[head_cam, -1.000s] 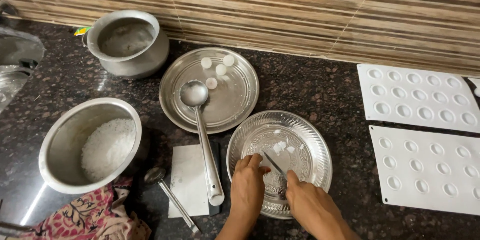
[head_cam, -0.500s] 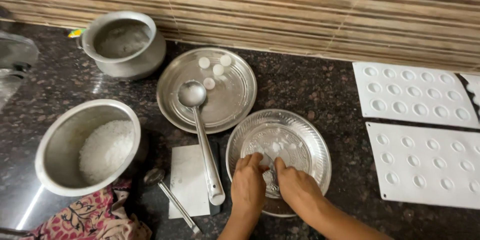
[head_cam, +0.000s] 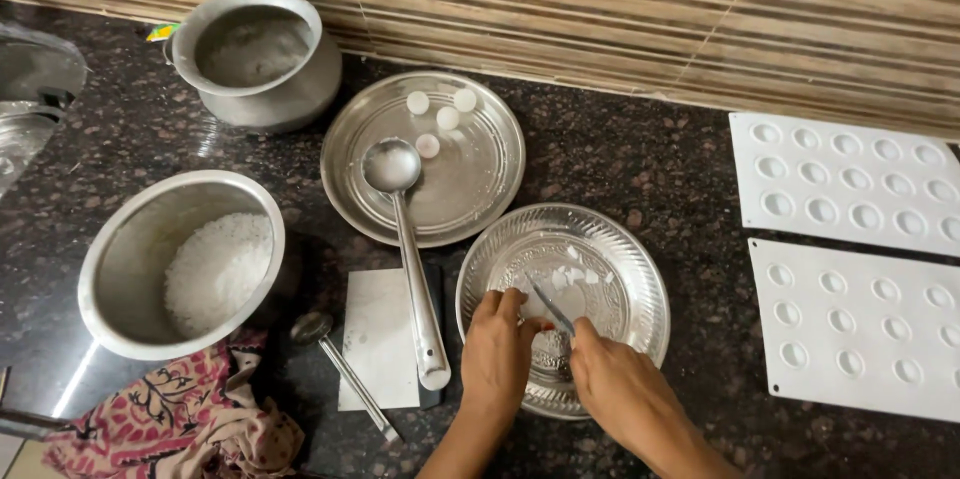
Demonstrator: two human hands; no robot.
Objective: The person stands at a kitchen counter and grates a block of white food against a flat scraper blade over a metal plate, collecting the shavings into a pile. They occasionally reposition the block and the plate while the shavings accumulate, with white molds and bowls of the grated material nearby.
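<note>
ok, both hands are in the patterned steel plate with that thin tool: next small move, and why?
Probably draw the thin metal tool in the right hand through the white lump beside the left hand. White bits already lie cut in the embossed round steel plate.

1 head-worn view looks steeply down, close over the counter (head_cam: 640,159).

A small packet corner (head_cam: 160,32) shows at the upper left of the frame, just left of the steel pot's rim (mostly hidden behind it); the visible bit is green and yellow with a touch of red. Its shape cannot be told. Only this 1 item counts; no labels, signs or screens are in view.
</note>
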